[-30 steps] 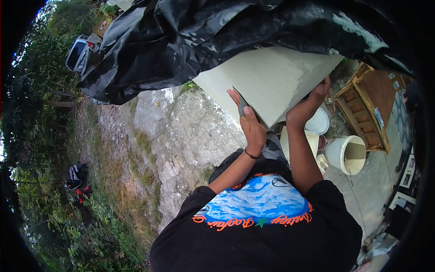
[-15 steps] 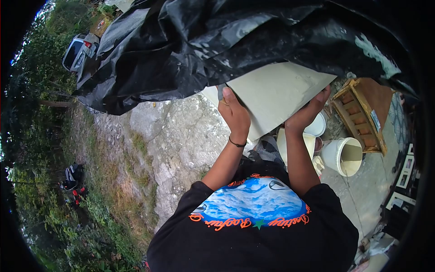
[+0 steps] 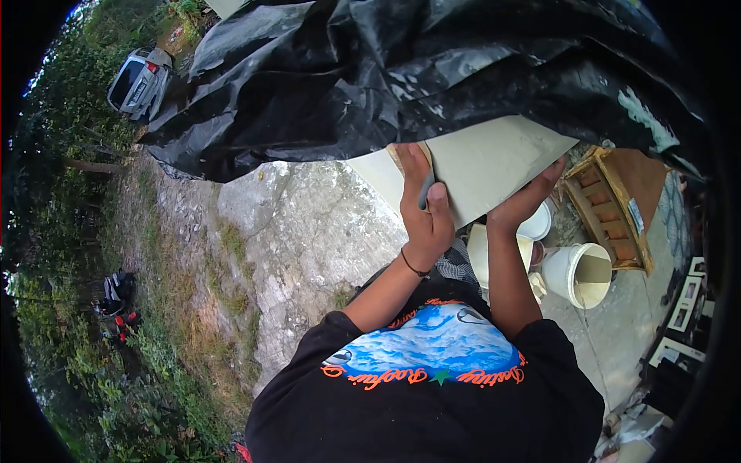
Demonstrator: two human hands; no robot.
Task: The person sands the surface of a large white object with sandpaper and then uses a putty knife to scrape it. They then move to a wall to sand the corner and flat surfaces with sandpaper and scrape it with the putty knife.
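Note:
A cream-coloured board or panel [image 3: 498, 158], smooth and pale, slants in front of me with its far part hidden under black plastic sheeting [image 3: 324, 100]. My left hand [image 3: 427, 212], wearing a dark wristband, is closed around a thin folded piece, tan and grey, that looks like sandpaper [image 3: 427, 181]. It rests against the board's left corner edge. Along the board's right lower edge, my right hand [image 3: 526, 201] grips and supports it, its fingers partly hidden behind the panel.
Below the board on the right stand a white bucket [image 3: 571, 274] tipped toward me, a second white pail [image 3: 536, 224] and a cream container [image 3: 490, 258]. A wooden frame piece [image 3: 606, 208] leans beyond them. Rough concrete [image 3: 309, 231] lies at left; a parked car [image 3: 139, 81] is farther off.
My left hand has slid along the board toward my body and slightly right, with the sandpaper turned in its fingers. My right hand keeps its hold on the board.

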